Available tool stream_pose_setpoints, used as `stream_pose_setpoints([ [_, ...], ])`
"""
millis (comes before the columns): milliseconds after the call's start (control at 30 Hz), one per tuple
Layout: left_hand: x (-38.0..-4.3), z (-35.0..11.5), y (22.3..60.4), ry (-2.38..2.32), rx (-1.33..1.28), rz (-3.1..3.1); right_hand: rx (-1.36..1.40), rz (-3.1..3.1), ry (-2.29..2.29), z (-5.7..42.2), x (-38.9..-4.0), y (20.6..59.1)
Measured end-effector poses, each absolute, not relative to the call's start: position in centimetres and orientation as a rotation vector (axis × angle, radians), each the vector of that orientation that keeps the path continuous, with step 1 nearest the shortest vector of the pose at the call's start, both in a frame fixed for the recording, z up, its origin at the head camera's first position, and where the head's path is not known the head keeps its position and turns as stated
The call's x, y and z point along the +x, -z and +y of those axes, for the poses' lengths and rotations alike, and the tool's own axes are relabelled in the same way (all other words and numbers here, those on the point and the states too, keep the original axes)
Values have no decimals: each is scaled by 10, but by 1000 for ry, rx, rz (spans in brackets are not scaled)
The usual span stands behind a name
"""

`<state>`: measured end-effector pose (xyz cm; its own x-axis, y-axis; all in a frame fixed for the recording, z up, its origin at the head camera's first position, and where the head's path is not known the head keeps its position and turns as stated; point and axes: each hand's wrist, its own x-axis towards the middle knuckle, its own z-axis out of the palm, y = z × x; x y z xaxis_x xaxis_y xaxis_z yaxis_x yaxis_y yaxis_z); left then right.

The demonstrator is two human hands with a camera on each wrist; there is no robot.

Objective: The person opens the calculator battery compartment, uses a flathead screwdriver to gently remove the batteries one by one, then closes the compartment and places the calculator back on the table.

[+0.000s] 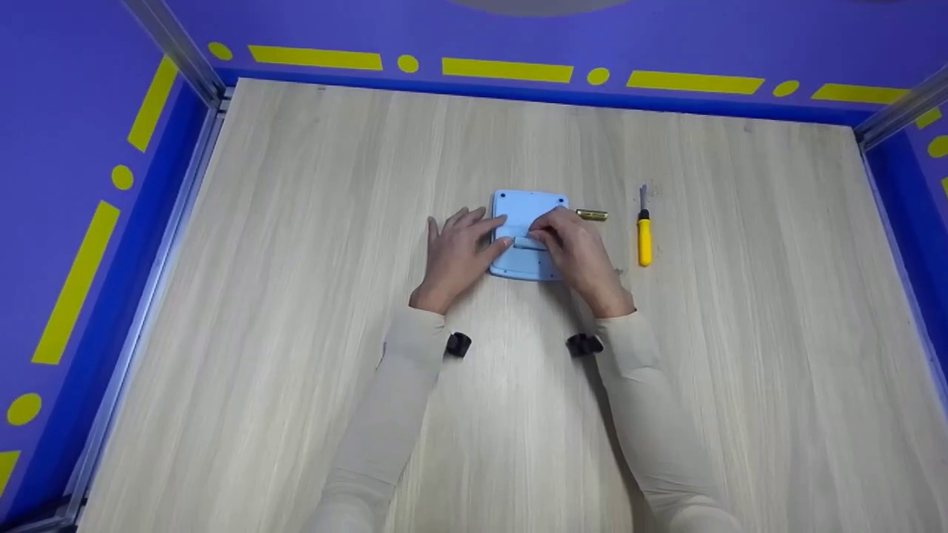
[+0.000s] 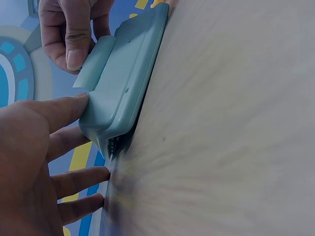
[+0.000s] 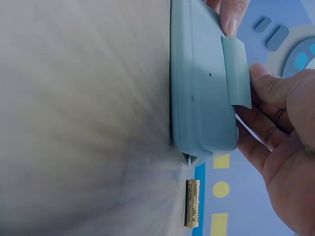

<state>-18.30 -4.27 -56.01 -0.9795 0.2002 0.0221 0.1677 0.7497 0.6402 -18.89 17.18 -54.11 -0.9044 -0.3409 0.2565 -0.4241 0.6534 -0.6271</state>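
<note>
A light blue device (image 1: 526,265), apparently a calculator, lies with its screw-holed back up on the table. Its battery cover (image 2: 96,61) stands raised at an angle from the back. My right hand (image 1: 581,248) pinches the cover's free edge between thumb and fingers, plainest in the right wrist view (image 3: 290,108). From the left side my left hand (image 1: 463,248) rests thumb and index finger on the device, its other fingers spread out straight. A battery (image 1: 592,215) lies just right of the device. The compartment beneath the cover is hidden.
To the right lies a screwdriver (image 1: 644,237) with a yellow handle, its tip toward the far side. The wood-grain table (image 1: 311,259) is bordered by blue-purple panels (image 1: 518,37) with yellow marks and metal posts at the corners.
</note>
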Motion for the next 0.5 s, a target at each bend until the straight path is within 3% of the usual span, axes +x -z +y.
stream_pose_setpoints([
  [500, -182, -44, 561, -1117, 320, 2859, 628, -2747, -1057, 169, -191, 542],
])
